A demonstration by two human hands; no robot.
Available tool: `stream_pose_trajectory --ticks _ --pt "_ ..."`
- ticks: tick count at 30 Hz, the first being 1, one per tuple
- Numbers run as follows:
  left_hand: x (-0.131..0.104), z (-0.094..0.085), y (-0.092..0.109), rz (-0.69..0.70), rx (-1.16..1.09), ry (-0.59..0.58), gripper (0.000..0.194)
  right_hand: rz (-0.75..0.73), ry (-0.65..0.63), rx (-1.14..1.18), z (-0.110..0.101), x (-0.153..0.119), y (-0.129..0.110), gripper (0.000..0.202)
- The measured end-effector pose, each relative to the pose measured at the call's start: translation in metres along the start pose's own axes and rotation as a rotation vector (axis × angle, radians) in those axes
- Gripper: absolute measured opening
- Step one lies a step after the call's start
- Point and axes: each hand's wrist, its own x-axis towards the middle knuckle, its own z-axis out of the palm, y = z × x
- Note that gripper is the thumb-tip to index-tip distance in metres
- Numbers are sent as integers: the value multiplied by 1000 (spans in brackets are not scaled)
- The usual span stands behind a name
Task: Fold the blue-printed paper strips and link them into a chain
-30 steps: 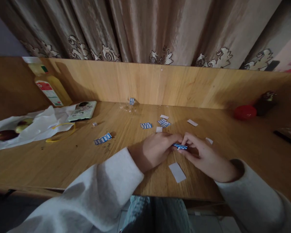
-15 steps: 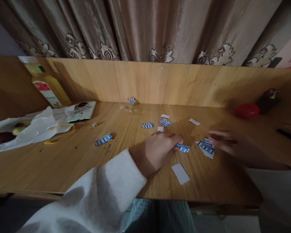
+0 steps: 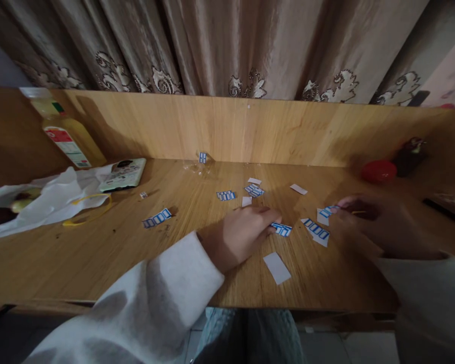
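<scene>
My left hand [image 3: 242, 232] rests on the wooden table, fingers closed on a small stack of blue-and-white labels [image 3: 282, 229]. To the right, my right hand [image 3: 367, 217], a little blurred, pinches a blue-bordered label piece [image 3: 328, 211] that has white paper beneath it. Between the hands lies another blue-bordered strip [image 3: 315, 230] on white paper. A blank white slip [image 3: 276, 268] is nearer the table's front edge. Beyond my left hand are two clusters of labels [image 3: 226, 195] [image 3: 254, 190] and small white slips [image 3: 299, 189]. One more strip [image 3: 157, 218] lies to the left.
A bottle [image 3: 70, 136] stands at the back left, near a white plastic bag [image 3: 68, 192] holding fruit, a pale green packet [image 3: 124, 174] and a yellow loop [image 3: 87, 215]. At the right are a red round object [image 3: 378, 172] and a dark flat object [image 3: 447, 210].
My right hand has closed on a label piece and shifted it up and away from the strip beside it. My left hand keeps its hold. The view has shifted slightly.
</scene>
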Motion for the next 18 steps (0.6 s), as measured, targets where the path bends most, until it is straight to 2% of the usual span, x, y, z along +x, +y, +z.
stream_pose_trajectory --ticks 2,3,6,9,12,14,18 --pt "0 1 -1 11 -5 9 15 30 15 165 0 -3 -6 21" --pt "0 2 -1 18 -6 16 15 28 -16 231 0 -5 -10 23" --pt "1 4 -3 28 -3 35 15 -38 -187 340 5 -13 -27 20" --pt "1 6 -5 56 -13 49 15 -117 -300 394 16 -25 -47 18" --pt "0 8 -7 97 -10 79 14 -221 -391 353 32 -37 -65 11" --pt "-1 10 -9 118 -11 95 13 -277 -363 290 43 -41 -72 7" --pt "-1 11 -8 115 0 105 15 -325 -168 56 56 -40 -72 5"
